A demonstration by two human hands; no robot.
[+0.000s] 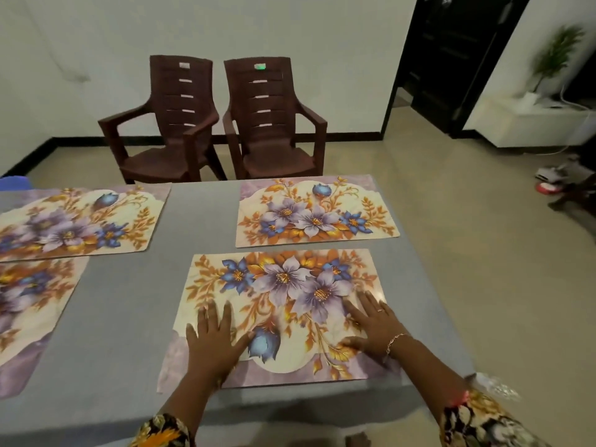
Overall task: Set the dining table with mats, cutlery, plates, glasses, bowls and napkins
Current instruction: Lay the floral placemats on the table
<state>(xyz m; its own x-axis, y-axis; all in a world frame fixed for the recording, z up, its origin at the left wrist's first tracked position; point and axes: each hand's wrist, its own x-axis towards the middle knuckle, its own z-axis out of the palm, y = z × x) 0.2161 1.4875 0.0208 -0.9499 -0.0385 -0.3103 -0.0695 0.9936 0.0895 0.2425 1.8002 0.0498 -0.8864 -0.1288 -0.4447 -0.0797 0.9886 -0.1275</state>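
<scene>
Both hands, left (211,341) and right (375,327), press flat-fingered on the mat (280,314); square it to the table's (135,301) near edge.

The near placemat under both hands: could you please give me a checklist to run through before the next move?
1. Near placemat flat on the grey table: ok, no corner lifts.
2. Hands free for the next item: ok, the left hand and right hand press on it with straight fingers and hold nothing.
3. Gap to the far right placemat: ok, a strip of table shows between them.
4. The two left placemats, far and near, apart: cannot tell, their edges meet or overlap.
5. Cutlery, plates, glasses, bowls, napkins at hand: not ok, none in view.
</scene>
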